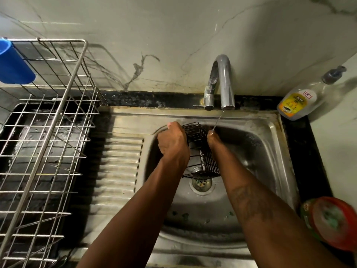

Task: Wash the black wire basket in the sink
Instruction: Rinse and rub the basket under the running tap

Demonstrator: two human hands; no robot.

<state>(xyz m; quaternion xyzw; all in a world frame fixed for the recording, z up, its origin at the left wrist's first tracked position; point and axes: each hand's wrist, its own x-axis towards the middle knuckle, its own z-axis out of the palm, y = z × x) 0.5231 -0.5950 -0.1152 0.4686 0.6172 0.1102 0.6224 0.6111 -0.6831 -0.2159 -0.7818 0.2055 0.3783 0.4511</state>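
Observation:
The black wire basket [201, 151] lies tilted on its side over the steel sink [266, 151], above the drain. My left hand [172, 143] grips its left side with curled fingers. On the basket's right side is my right hand [211, 140], mostly hidden behind the wires, its fingertips at the top edge. A thin stream of water falls from the chrome tap [224, 82] onto my right fingertips.
A steel wire dish rack [48, 132] with a blue cup [13, 62] stands at the left, beside the ridged drainboard [119, 167]. A soap bottle [305, 99] leans at the back right. A red-lidded tub [334, 221] sits at the sink's right edge.

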